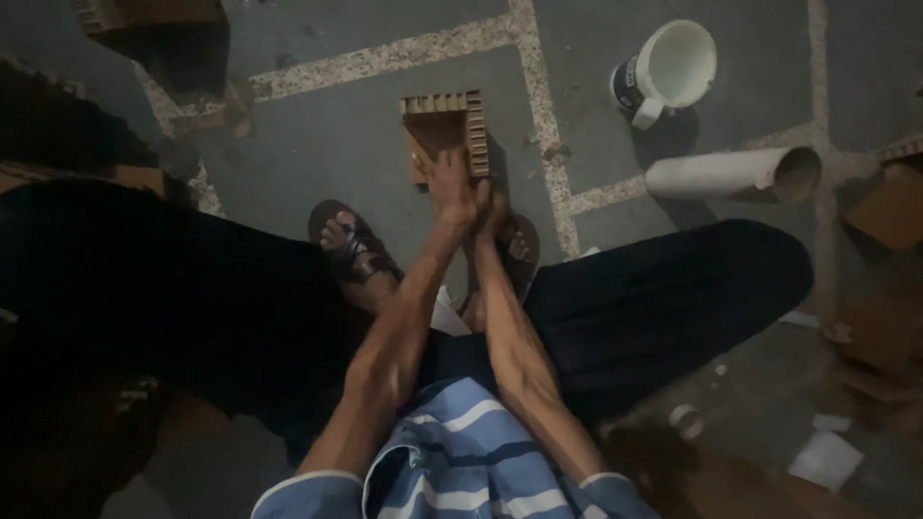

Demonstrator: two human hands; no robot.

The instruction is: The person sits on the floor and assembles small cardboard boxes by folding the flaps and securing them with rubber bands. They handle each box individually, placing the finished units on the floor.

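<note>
Head view: both hands meet on cardboard frame [447, 130] standing on floor [336, 144] ahead of sandalled feet. Left hand [454, 192] fingers clamped on frame's near edge; right hand [495, 207] pressed alongside, fingers hidden, cannot tell. Best steady frame upright, press evenly. Bucket [673, 67], tube [731, 173] well apart.

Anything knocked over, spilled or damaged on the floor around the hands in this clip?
The white cardboard tube lies on its side near the white bucket, which is tipped towards the camera; nothing spilled. Paper scraps litter the floor. Both hands press the corrugated cardboard piece, which looks intact.
</note>
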